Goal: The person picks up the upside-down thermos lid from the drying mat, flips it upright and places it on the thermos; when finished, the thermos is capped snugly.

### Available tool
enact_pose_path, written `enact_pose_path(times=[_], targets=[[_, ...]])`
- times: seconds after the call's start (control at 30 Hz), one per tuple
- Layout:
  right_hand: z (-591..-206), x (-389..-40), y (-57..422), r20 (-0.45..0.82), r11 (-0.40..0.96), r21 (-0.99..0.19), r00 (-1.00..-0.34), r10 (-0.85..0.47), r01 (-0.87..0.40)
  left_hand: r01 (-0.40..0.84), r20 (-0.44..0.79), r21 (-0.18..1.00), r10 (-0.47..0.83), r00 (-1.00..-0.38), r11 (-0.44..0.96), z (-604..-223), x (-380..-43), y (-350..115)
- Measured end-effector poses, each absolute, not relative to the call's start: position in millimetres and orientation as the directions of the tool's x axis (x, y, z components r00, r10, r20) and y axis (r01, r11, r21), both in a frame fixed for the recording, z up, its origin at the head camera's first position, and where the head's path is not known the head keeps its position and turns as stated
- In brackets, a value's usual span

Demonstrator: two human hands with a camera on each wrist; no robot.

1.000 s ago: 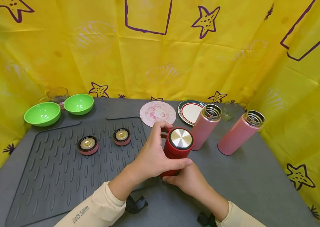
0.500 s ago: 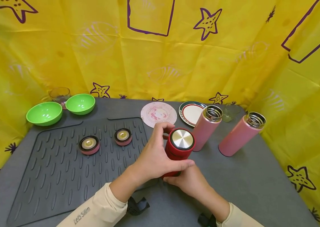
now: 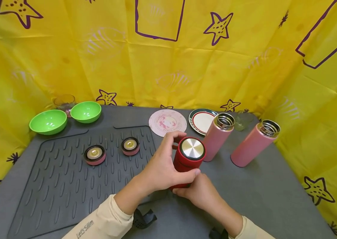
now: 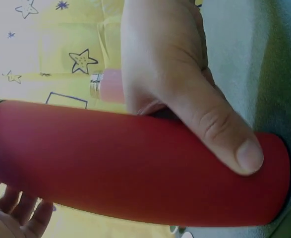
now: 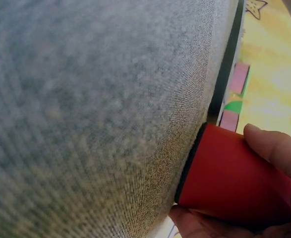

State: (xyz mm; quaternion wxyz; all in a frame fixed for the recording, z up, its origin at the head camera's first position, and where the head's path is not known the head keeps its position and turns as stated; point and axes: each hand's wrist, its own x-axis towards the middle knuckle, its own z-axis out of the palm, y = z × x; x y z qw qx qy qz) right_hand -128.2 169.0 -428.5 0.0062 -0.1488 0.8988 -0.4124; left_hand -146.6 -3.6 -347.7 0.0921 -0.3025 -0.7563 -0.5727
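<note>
A red vacuum flask (image 3: 183, 165) with a brushed-silver top (image 3: 192, 148) stands on the grey table in front of me. My left hand (image 3: 163, 167) grips its upper part, thumb across the near side, a small red loop beside the fingers. Lower down, my right hand (image 3: 200, 192) holds the flask near its base. In the left wrist view the right hand (image 4: 172, 69) wraps the red body, while left fingers (image 4: 24, 210) show at the other end. The right wrist view has the flask's dark bottom edge against the grey surface, with the right hand (image 5: 284, 163) around it.
Two uncapped pink flasks (image 3: 218, 136) (image 3: 255, 144) stand to the right. Two pink lids (image 3: 95, 155) (image 3: 130, 146) lie upturned on a grey drying mat (image 3: 66, 186). Behind are green bowls (image 3: 48, 122) (image 3: 86, 112), a pink round mat (image 3: 167, 122), a plate (image 3: 202, 122) and glasses (image 3: 65, 103) (image 3: 241, 121).
The head view has tilted up slightly, so everything sits a little lower in it. Both hands keep hold of the red vacuum flask, and the left thumb has shifted only slightly.
</note>
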Motion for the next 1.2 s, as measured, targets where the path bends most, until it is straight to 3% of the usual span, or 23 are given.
enact_pose_path(times=[0.17, 0.47, 0.77, 1.03, 1.2], targets=[[-427.6, -129.9, 169.7, 0.165, 0.580, -0.755, -0.945, -0.284, -0.306, 0.488, 0.436, 0.857, 0.268, -0.859, 0.168, -345.7, -144.0, 2.3], [-426.8, -127.6, 168.7, 0.047, 0.651, -0.729, -0.965, -0.259, -0.211, 0.594, 0.523, 0.792, 0.345, -0.780, 0.140, -348.1, -150.2, -6.9], [-430.5, -128.0, 169.9, 0.125, 0.615, -0.740, -0.954, -0.272, -0.273, 0.517, 0.469, 0.843, 0.269, -0.841, 0.147, -346.5, -144.9, 2.3], [-430.7, -127.5, 170.1, 0.060, 0.652, -0.728, -0.967, -0.250, -0.213, 0.590, 0.521, 0.790, 0.327, -0.789, 0.167, -344.8, -148.8, -6.5], [-430.2, -129.3, 170.4, 0.121, 0.602, -0.752, -0.955, -0.272, -0.267, 0.528, 0.466, 0.835, 0.312, -0.828, 0.152, -344.7, -144.9, -2.1]])
